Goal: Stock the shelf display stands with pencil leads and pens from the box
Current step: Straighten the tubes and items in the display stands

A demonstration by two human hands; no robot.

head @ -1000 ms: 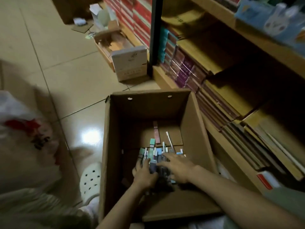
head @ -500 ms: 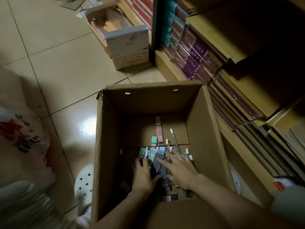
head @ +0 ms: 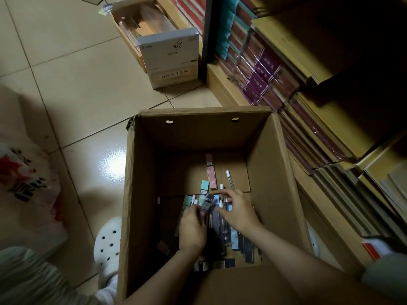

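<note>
An open cardboard box [head: 141, 194] stands on the floor below me. On its bottom lie several pencil lead cases and pens: a pink lead case [head: 211, 171], a mint-capped case [head: 203, 191], a white-capped pen [head: 229, 179], blue and dark cases [head: 234, 238]. My left hand [head: 192, 227] is inside the box and holds a bunch of cases, with a dark lead case [head: 207, 204] sticking up from its fingers. My right hand [head: 239, 211] hovers beside it over the pile with fingers spread and slightly bent, touching the pens.
Wooden shelves [head: 222, 84] packed with notebooks run along the right. A white boxed set [head: 170, 58] and an open carton [head: 141, 20] stand on the tiled floor ahead. A plastic bag [head: 26, 186] lies left, my white clog [head: 108, 245] beside the box.
The view has tilted further down onto the box. My left hand has lifted a dark lead case up from the pile; my right hand has shifted slightly over the pens.
</note>
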